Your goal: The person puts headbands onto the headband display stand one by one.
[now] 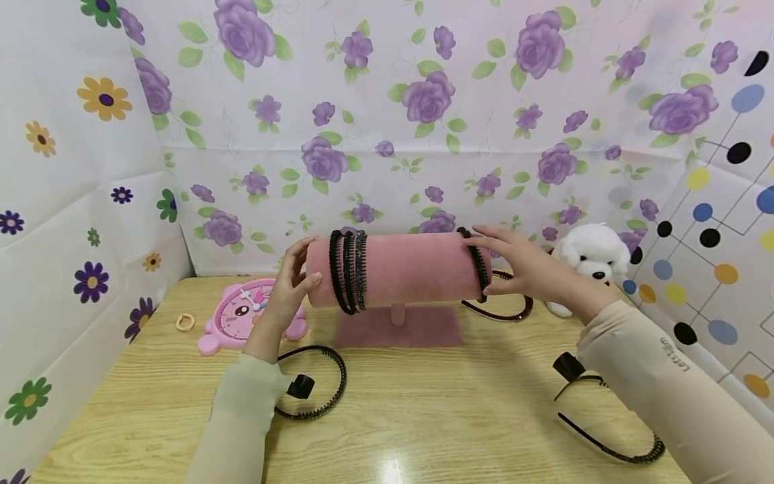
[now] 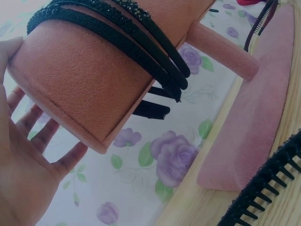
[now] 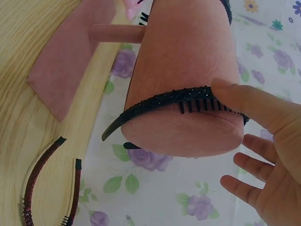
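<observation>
A pink padded headband stand [image 1: 411,269] rises from its flat base on the table. Around its left end my left hand [image 1: 283,289] holds the roll, thumb toward me and fingers at the end face. Three black toothed headbands [image 1: 348,272] sit side by side near that hand, one with glitter. At the right end another black headband [image 1: 480,265] wraps the roll, its teeth toward the end. My right hand [image 1: 525,263] holds this band, with the thumb [image 3: 223,92] on its edge; its other visible fingers spread beside the end.
On the wooden table [image 1: 417,417] lie a black headband [image 1: 343,380] at front left, another headband [image 1: 629,457] at front right and a dark red one [image 1: 526,310] behind the stand. A pink clock [image 1: 232,316], a small ring [image 1: 185,323] and a white plush dog [image 1: 595,252] stand around.
</observation>
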The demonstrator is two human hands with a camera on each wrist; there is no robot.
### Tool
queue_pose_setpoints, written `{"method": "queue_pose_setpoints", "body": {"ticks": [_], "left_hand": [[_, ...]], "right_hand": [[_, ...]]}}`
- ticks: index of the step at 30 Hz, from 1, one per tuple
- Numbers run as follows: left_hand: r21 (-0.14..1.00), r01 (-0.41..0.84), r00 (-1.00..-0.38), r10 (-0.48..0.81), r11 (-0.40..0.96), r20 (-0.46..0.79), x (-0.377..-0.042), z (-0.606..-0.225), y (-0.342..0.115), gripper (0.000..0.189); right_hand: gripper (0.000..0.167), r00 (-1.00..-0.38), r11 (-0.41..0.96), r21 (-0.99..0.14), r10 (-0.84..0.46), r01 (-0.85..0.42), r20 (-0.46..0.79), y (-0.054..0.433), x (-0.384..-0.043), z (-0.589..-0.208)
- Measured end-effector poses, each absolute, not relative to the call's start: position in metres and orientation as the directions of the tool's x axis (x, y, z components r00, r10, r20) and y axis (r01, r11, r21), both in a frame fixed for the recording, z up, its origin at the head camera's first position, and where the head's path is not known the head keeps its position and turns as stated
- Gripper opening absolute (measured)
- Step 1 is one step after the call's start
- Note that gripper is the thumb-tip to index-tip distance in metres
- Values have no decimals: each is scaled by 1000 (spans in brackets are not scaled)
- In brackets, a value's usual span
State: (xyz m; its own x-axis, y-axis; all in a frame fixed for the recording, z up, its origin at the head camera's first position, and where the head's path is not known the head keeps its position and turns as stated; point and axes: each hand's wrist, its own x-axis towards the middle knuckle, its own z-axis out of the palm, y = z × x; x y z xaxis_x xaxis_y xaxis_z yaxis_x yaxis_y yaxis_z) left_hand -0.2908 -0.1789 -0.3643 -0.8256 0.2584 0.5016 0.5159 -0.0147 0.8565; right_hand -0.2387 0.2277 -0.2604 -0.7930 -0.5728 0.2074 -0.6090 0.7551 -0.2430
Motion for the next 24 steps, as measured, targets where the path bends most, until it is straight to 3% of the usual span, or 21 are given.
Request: {"method": "queue_pose_setpoints", "body": {"ticks": [24], "left_hand": [[856,517,-825,258,-19,503,-291,-365,-179,62]], "right_hand": [[70,-819,800,-195,-522,-567,240,210,-246,-255]]}}
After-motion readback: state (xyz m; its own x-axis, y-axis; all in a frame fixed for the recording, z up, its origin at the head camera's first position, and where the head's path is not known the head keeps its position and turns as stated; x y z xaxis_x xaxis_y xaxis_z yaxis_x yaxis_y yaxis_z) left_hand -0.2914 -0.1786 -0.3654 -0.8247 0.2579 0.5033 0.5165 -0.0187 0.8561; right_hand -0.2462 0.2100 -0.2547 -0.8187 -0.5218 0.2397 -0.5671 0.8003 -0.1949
